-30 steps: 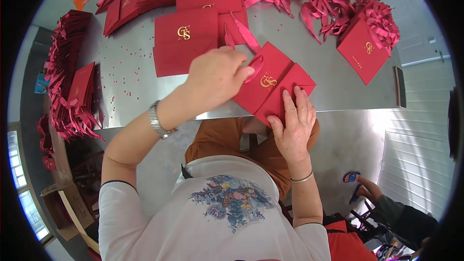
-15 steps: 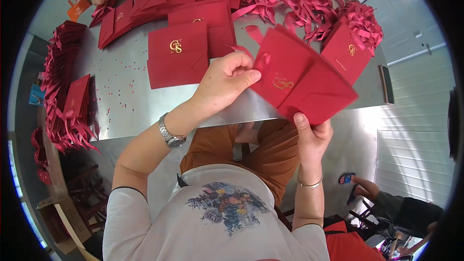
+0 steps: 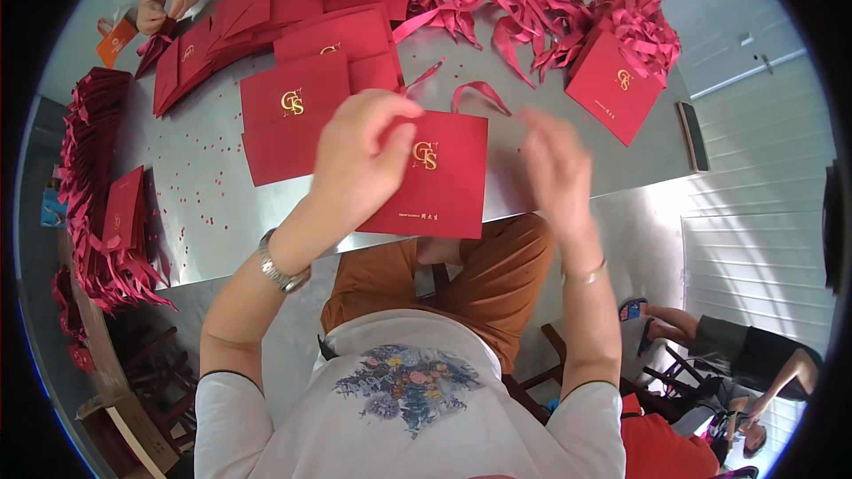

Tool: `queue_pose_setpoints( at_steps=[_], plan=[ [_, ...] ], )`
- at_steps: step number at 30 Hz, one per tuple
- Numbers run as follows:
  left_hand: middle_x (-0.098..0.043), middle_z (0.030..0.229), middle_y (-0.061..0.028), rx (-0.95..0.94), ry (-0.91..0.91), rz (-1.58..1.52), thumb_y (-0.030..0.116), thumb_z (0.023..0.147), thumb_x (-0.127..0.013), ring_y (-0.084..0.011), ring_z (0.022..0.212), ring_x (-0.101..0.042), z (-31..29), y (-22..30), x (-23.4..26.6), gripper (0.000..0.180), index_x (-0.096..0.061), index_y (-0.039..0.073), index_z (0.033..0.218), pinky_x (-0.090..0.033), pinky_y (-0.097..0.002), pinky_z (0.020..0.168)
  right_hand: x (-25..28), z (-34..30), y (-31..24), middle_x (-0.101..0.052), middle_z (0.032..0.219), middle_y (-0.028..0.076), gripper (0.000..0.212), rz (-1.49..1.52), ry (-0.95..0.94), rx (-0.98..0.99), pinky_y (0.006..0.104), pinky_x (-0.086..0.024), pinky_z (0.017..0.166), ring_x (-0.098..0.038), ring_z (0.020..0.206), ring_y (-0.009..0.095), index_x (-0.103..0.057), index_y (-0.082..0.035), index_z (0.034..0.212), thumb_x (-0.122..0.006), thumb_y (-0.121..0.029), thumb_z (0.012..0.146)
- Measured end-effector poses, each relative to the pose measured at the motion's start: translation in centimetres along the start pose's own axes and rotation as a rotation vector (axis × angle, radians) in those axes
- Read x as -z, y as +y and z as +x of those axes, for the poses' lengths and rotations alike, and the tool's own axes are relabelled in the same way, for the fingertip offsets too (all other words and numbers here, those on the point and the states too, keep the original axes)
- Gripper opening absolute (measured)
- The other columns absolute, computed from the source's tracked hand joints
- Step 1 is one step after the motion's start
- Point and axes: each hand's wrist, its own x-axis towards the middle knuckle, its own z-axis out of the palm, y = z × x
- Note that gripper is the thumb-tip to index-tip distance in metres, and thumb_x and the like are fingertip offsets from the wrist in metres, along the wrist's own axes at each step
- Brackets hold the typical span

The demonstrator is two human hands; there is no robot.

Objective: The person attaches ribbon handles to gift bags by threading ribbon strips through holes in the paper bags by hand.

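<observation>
A flat red paper bag (image 3: pixel 454 182) with gold print faces up in front of me, its lower edge at the near edge of the metal table. A red ribbon loop (image 3: pixel 482 91) rises from its top. My left hand (image 3: pixel 366 146) is over the bag's upper left corner, thumb and forefinger curled round its edge; the other fingers are hidden. Right of the bag, apart from it, my right hand (image 3: pixel 557 164) is raised and smeared by motion, its fingertips near the ribbon's end. Left of my hand lies another folded red bag (image 3: pixel 288 93).
Stacked red bags (image 3: pixel 271 0) and a heap of red ribbons (image 3: pixel 532 0) cover the table's far side. A single red bag (image 3: pixel 612 89) lies at right. Ribboned bags (image 3: pixel 84 142) line the left edge. A co-worker's hands (image 3: pixel 173 4) work at the far left.
The bag has turned from tilted to nearly upright and come down and left. My right hand has let go of its lower corner and moved up beside it.
</observation>
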Motion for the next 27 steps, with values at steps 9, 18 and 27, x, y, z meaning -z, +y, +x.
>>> queue_pose_setpoints(
  at_steps=[9, 18, 27],
  plan=[
    [-0.061, 0.087, -0.01, -0.218, -0.389, 0.469, 0.01, 0.077, -0.069, -0.029, 0.088, -0.058, 2.5, -1.2, -4.4, 0.023, -0.062, 0.003, 0.098, -0.042, -0.0404, 0.08, -2.0, 8.2, 6.2, -0.067, 0.099, 0.015, 0.026, -0.768, -0.03, 0.066, 0.0443, -0.051, 0.077, -0.062, 0.092, 0.033, -0.065, -0.009, 0.109, -0.061, -0.019, 0.085],
    [-0.062, 0.09, -0.0122, -0.062, -0.254, 0.298, 0.008, 0.075, -0.071, -0.0316, 0.088, -0.058, 1.8, -1.2, -4.1, 0.023, -0.063, 0.003, 0.097, -0.043, -0.0422, 0.081, 1.1, -2.8, 1.3, -0.063, 0.08, 0.014, 0.02, -0.1, -0.083, 0.022, 0.035, -0.052, 0.069, -0.062, 0.074, 0.031, -0.067, -0.002, 0.096, -0.058, 0.003, 0.079],
    [-0.063, 0.091, -0.0161, 0.022, -0.348, 0.112, 0.007, 0.076, -0.071, -0.0346, 0.084, -0.062, 1.9, -1.4, -4.8, 0.023, -0.064, 0.0, 0.097, -0.049, -0.0426, 0.076, 0.9, -7.5, -1.5, -0.061, 0.089, 0.006, 0.027, 0.329, -0.068, -0.233, 0.0257, -0.047, 0.07, -0.057, 0.081, 0.015, -0.067, -0.001, 0.102, -0.064, 0.01, 0.078]
  ],
)
